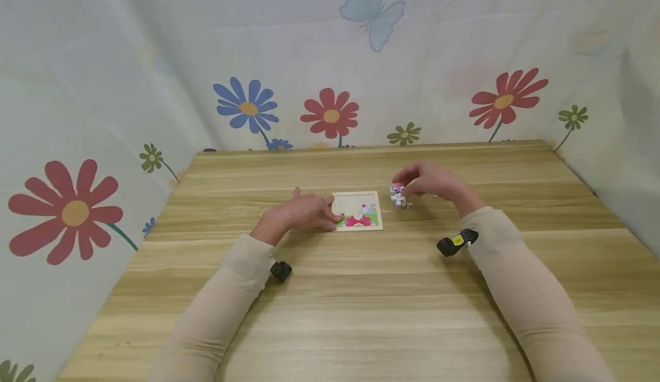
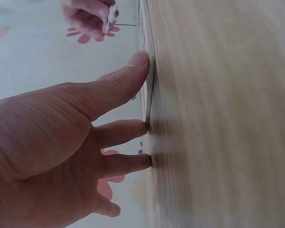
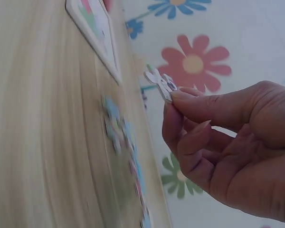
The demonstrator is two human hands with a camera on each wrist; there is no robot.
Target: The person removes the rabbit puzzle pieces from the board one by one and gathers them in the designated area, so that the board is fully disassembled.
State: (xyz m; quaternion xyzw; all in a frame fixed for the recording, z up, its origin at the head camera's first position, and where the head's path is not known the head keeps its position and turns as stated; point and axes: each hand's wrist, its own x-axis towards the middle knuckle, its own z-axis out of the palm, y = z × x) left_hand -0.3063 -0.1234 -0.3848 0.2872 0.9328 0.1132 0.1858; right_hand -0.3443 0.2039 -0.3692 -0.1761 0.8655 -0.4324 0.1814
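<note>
My left hand (image 1: 308, 211) rests at the left side of a small wooden puzzle board (image 1: 380, 215). In the left wrist view its thumb and fairly straight fingers (image 2: 121, 133) touch the board's edge and the table. Joined picture pieces (image 1: 361, 220), red, green and light blue, lie along the board's lower and right parts; bare backing shows above them. To the right, my right hand (image 1: 432, 180) pinches a jigsaw piece (image 3: 160, 84) between thumb and fingers, raised over the table. Pink and white colours show on that piece (image 1: 397, 192) in the head view.
Loose jigsaw pieces (image 3: 115, 126) lie on the wooden table (image 1: 319, 313) below my right hand, blurred in the right wrist view. A flower-printed curtain (image 1: 289, 38) hangs behind the table and at its sides. Each wrist wears a black camera (image 1: 281, 271).
</note>
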